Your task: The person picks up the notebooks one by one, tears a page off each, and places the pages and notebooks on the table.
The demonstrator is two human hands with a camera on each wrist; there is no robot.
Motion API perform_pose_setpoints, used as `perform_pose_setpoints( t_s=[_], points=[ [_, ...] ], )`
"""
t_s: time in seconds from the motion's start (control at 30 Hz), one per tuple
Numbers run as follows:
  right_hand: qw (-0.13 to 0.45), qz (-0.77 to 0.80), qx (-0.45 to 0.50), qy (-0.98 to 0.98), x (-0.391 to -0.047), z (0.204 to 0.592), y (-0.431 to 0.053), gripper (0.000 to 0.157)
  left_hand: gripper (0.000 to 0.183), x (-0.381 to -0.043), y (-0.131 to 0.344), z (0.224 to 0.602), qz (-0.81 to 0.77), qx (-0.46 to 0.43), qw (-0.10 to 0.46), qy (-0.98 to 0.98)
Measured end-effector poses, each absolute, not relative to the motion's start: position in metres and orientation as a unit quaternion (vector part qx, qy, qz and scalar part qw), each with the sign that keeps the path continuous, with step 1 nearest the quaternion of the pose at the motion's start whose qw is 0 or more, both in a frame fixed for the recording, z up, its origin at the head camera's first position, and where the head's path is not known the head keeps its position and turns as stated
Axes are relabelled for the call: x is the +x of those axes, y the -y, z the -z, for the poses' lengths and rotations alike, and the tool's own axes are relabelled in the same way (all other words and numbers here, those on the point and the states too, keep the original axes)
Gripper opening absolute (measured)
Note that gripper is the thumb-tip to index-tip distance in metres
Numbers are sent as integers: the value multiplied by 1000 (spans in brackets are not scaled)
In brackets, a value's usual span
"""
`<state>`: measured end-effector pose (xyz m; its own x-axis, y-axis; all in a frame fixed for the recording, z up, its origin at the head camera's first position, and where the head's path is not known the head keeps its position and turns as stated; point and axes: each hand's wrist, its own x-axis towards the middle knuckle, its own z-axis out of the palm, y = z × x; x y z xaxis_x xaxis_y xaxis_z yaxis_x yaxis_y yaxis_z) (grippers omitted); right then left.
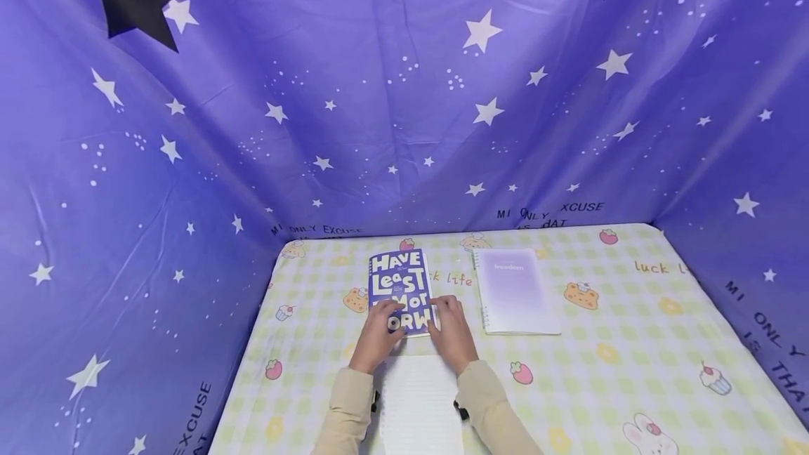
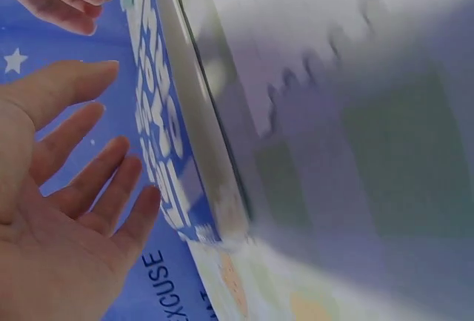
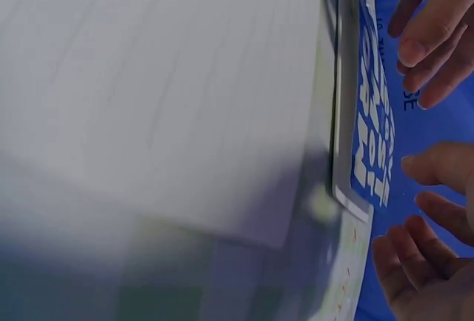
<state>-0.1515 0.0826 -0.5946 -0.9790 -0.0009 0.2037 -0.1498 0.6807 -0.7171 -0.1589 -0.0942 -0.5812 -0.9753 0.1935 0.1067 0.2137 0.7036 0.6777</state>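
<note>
A blue notebook (image 1: 397, 281) with large white lettering lies at the far middle of the table. My left hand (image 1: 376, 334) is over its lower left corner, and my right hand (image 1: 454, 337) is at its lower right edge. In the left wrist view the left hand (image 2: 74, 187) has loosely spread fingers beside the lettered cover (image 2: 164, 113). The right hand (image 3: 426, 250) likewise shows relaxed, parted fingers in the right wrist view. Neither hand grips anything. Directly below the blue notebook, between the forearms, lies a white lined notebook page (image 1: 420, 399).
To the right lies a pale purple spiral notebook (image 1: 517, 293) marked "freedom". A green-and-white checked cloth (image 1: 619, 385) with cartoon prints covers the table. Purple star-patterned curtains (image 1: 404, 90) rise behind it and at both sides.
</note>
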Motion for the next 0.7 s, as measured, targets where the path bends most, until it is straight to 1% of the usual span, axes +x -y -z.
perform_pose_setpoints(
  t_s=[0.2, 0.43, 0.7],
  points=[
    [99, -394, 46, 913, -148, 590, -101, 40, 43, -159, 80, 579, 377, -125, 7, 918],
    [128, -382, 47, 914, -147, 587, -128, 42, 44, -158, 60, 577, 375, -161, 8, 913],
    [132, -363, 19, 922, -145, 588, -168, 44, 42, -157, 30, 574, 359, -195, 0, 913]
  ],
)
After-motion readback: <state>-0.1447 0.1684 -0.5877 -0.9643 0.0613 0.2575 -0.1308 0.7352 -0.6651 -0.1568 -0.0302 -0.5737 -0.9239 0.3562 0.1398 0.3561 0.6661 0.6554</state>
